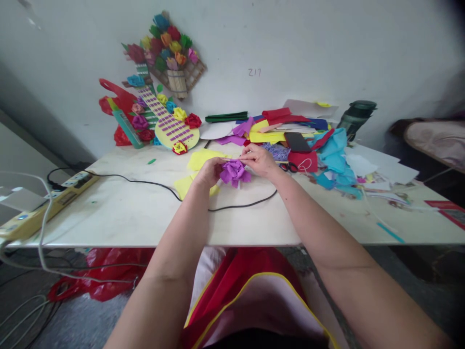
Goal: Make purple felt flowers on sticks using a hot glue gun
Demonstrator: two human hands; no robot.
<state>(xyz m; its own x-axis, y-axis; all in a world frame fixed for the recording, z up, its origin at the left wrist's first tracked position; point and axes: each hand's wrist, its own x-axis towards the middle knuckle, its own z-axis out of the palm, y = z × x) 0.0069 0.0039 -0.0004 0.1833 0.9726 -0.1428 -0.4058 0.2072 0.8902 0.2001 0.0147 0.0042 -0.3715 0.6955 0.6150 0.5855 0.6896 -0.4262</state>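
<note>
A purple crepe-paper flower [235, 173] is held above the table, its ruffled petals turned toward me. Closed around its left edge is my left hand [210, 172]. The fingers of my right hand [258, 160] are pinched together at the flower's upper right; a thin pale stick seems to run between the two hands behind the petals. Yellow paper sheets [203, 158] lie beneath and beside my left hand. Just right of my right hand are black-handled scissors [288, 167], partly covered.
A black cable [145, 182] crosses the table from a power strip [69, 194]. At the back left stand a paper-flower guitar [174, 128] and a glue bottle [127, 128]. Coloured paper, a phone [297, 142], blue crepe paper [332, 155] and a dark bottle [358, 118] crowd the right.
</note>
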